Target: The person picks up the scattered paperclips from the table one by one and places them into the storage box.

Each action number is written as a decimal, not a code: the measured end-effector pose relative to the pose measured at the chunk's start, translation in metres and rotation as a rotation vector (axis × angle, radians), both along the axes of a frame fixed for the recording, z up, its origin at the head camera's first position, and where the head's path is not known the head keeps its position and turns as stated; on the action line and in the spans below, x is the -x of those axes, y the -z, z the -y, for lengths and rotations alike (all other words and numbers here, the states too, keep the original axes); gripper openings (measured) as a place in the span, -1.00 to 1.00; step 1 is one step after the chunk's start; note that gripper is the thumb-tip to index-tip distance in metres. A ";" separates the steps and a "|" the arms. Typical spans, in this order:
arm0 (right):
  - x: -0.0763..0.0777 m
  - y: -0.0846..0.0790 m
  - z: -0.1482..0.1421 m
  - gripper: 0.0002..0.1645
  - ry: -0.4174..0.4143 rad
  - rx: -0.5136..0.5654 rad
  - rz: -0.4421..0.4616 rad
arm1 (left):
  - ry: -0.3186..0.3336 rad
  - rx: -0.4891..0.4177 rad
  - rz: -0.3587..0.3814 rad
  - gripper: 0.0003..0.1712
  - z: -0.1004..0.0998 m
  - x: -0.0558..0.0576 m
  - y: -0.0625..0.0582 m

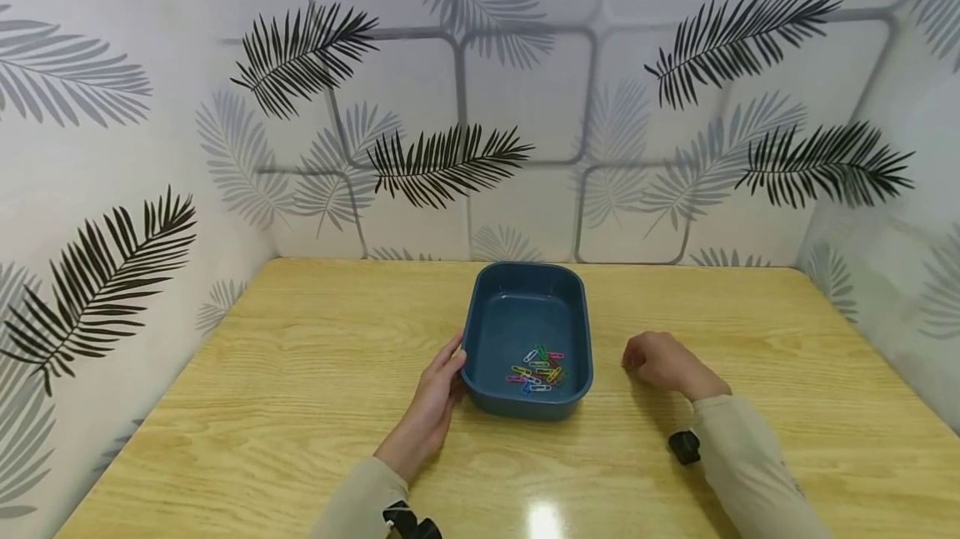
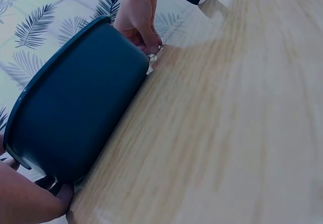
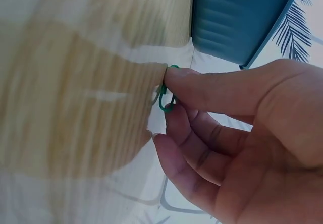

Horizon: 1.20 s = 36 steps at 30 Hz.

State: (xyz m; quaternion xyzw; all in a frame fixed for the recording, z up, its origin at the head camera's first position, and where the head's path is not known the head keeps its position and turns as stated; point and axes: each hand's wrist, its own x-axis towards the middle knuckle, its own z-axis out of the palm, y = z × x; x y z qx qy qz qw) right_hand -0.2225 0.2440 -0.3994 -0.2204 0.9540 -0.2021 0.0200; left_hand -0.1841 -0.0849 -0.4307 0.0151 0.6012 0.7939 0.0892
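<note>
A dark blue plastic bin [image 1: 517, 322] stands on the wooden table, with a small heap of coloured paper clips [image 1: 540, 365] in its near end. My left hand [image 1: 431, 401] grips the bin's left side, thumb by the rim; the left wrist view shows fingers [image 2: 64, 196] low against its wall. Right of the bin, my right hand [image 1: 667, 366] is close to the tabletop. Between thumb and fingertips it pinches a green paper clip [image 3: 162, 102], seen in the right wrist view. A greyish wire loop shows beside that clip, too blurred to identify.
The light wood table [image 1: 322, 331] reaches back to a wall [image 1: 525, 97] with a leaf pattern, and similar walls flank it. A black wrist strap device [image 1: 684, 446] sits on the right sleeve, another [image 1: 411, 521] on the left.
</note>
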 end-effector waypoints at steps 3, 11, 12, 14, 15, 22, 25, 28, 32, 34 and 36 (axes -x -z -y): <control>0.000 0.000 -0.001 -0.81 -0.007 -0.004 0.003 | 0.000 0.000 -0.005 -0.39 0.000 0.000 0.000; -0.001 -0.004 -0.006 -0.92 -0.012 -0.019 -0.024 | -0.002 -0.001 -0.001 -0.39 -0.001 0.001 0.001; -0.001 -0.005 -0.006 -0.94 -0.003 -0.013 -0.033 | -0.001 0.000 -0.002 -0.39 -0.001 0.001 0.001; -0.002 -0.007 -0.006 -0.95 0.016 0.009 -0.041 | 0.000 0.001 0.000 -0.38 -0.001 0.001 0.001; -0.002 -0.008 -0.006 -0.95 0.027 0.025 -0.043 | 0.001 0.002 0.001 -0.38 -0.001 0.001 0.001; -0.003 -0.016 -0.001 -0.94 0.096 0.166 -0.076 | 0.009 0.007 -0.005 -0.38 0.000 0.000 0.000; -0.004 -0.020 0.003 -0.96 0.131 0.213 -0.114 | 0.007 0.005 -0.011 -0.38 -0.001 -0.001 0.000; -0.006 -0.026 0.009 -0.96 0.158 0.249 -0.174 | 0.002 0.004 -0.012 -0.39 -0.001 -0.001 0.000; -0.011 -0.033 0.018 -0.95 0.171 0.280 -0.265 | -0.003 0.003 -0.009 -0.39 -0.001 -0.001 0.000; -0.013 -0.037 0.022 -0.95 0.176 0.289 -0.306 | -0.006 0.002 -0.010 -0.39 -0.001 -0.001 0.000; -0.015 -0.040 0.026 -0.95 0.178 0.302 -0.337 | -0.010 0.001 -0.011 -0.39 -0.001 0.000 0.000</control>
